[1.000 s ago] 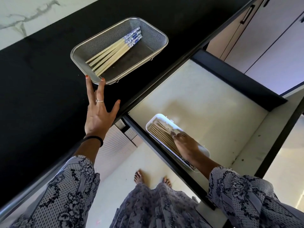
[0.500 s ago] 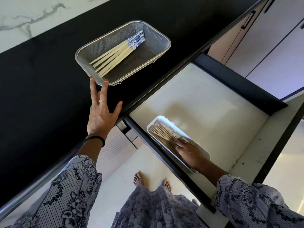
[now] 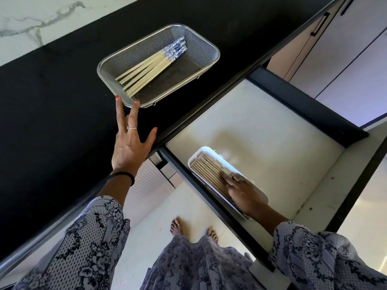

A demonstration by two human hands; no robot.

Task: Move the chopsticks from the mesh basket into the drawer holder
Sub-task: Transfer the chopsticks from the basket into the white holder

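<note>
Mesh basket (image 3: pixel 209 47): rectangular, fine metal mesh, standing on the black tabletop (image 3: pixel 52 97) near its front edge. Contents: a small bundle of chopsticks (image 3: pixel 149 69), pale shafts with blue-and-white patterned heads, lying side by side on a diagonal, heads toward the far right corner, tips toward the near left. Drawer (image 3: pixel 261 126): pulled open below the tabletop, pale liner. Drawer holder (image 3: pixel 206 150): white, oblong, set along the drawer's near wall, already carrying a flat row of plain chopsticks (image 3: pixel 206 170). Left hand (image 3: pixel 128 147): fingers straight and spread, two fingertips touching the basket's near rim; its grip holds nothing. Right hand (image 3: pixel 240 190): laid over the chopsticks in the holder, fingers resting flat on them, apparently evening the row; whether any stick is pinched cannot be told. Handling, as judged: the sticks are light, stiff and smooth, prone to roll and fan apart; best gathered as one bundle around the middle of the shafts or just below the patterned heads, kept level, and laid down parallel to the row in the holder. Task status: part filled, basket lot outstanding.
</note>
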